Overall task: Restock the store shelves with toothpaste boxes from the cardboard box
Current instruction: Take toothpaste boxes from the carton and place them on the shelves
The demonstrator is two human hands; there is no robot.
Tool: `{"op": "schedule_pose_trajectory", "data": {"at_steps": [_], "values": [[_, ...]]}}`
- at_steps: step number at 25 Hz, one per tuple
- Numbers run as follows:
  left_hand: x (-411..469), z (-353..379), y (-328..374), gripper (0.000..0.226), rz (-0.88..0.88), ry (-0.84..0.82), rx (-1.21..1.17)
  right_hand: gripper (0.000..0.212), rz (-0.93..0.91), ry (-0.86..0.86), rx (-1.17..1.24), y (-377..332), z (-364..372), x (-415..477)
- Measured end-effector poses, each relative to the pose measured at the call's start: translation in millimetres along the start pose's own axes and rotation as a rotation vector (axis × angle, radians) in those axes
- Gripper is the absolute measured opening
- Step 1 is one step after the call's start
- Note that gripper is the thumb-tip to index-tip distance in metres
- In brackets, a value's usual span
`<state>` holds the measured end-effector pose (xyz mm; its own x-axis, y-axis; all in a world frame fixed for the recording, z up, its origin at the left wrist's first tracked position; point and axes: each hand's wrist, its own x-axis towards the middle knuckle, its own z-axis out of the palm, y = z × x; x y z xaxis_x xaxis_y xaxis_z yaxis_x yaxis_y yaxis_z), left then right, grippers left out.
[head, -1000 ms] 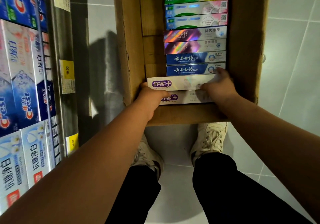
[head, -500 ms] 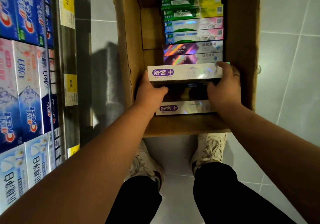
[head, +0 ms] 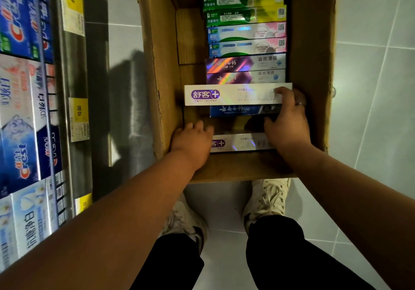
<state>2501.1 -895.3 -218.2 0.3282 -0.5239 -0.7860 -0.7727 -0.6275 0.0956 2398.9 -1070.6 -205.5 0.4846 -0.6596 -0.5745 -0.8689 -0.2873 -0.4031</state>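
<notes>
Right hand (head: 288,121) pinches one end of the white toothpaste box (head: 231,95), held above the cardboard box (head: 157,65). Left hand (head: 192,140) covers the lower white box (head: 242,142); its grip cannot be confirmed. Recommend supporting the end opposite the fingers before lifting clear.

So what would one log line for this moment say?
right hand: holds white box over blue box | left hand: at second white box, grip unclear | carton: beside shelf

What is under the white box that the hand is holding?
A dark blue toothpaste box peeks out just below the white box held by the right hand. Whatever lies further beneath is covered or in shadow.
</notes>
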Motion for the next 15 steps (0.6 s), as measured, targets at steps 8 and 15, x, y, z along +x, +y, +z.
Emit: {"op": "schedule_pose_trajectory", "data": {"at_steps": [8,15], "values": [[19.1,1.4,7.7,0.060,0.091,-0.027,0.172,0.067,-0.035,-0.014,-0.018,0.8,-1.6,8.6],[21.0,5.8,1.0,0.058,-0.006,0.077,0.044,0.068,-0.096,-0.022,-0.174,-8.0,-4.0,20.8]]}}
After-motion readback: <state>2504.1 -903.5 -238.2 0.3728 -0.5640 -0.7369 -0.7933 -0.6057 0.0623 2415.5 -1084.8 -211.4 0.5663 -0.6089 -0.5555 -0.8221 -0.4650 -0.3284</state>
